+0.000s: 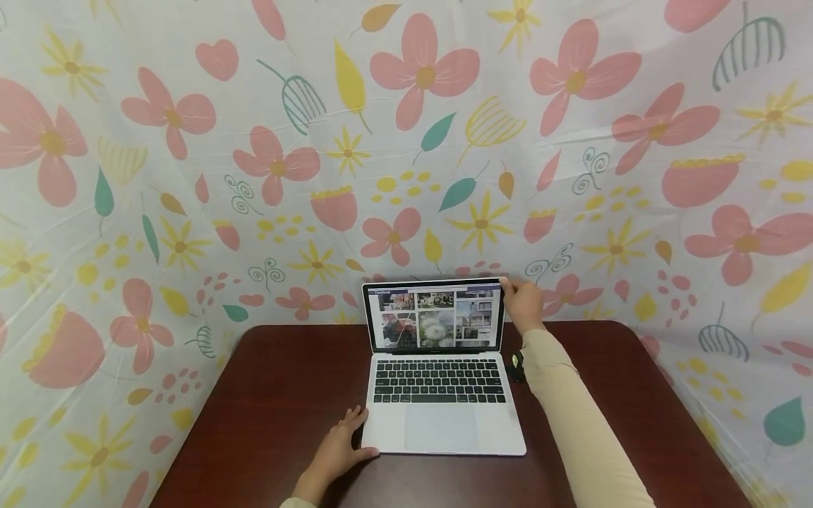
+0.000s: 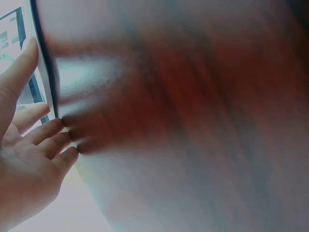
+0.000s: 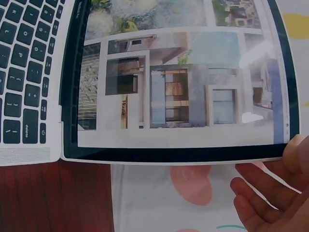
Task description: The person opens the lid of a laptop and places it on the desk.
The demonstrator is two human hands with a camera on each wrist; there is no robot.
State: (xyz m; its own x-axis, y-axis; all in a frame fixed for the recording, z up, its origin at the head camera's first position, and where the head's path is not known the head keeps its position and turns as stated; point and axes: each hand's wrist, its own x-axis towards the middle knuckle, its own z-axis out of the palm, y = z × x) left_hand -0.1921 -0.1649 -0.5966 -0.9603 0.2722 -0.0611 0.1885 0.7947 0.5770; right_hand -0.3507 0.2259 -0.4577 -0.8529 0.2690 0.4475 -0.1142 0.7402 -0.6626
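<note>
A silver laptop (image 1: 441, 427) lies unfolded on the table, its lit screen (image 1: 437, 319) raised and filled with a grid of photos. My right hand (image 1: 524, 305) pinches the top right corner of that screen. In the right wrist view, the right thumb (image 3: 295, 152) is at the corner's front, and the other fingers (image 3: 258, 193) reach behind the edge. At the laptop's front left corner is my left hand (image 1: 339, 444), thumb by the front edge and fingers along the left side. The left wrist view shows these left fingers (image 2: 55, 142) spread and fairly straight against the laptop's edge.
The dark red-brown table (image 1: 279, 381) extends on both sides of the laptop. A small black object (image 1: 516, 368) with a yellow-green mark sits right of the keyboard, partly behind the right sleeve (image 1: 571, 409). Flower-patterned cloth (image 1: 305, 233) hangs behind the table and around its sides.
</note>
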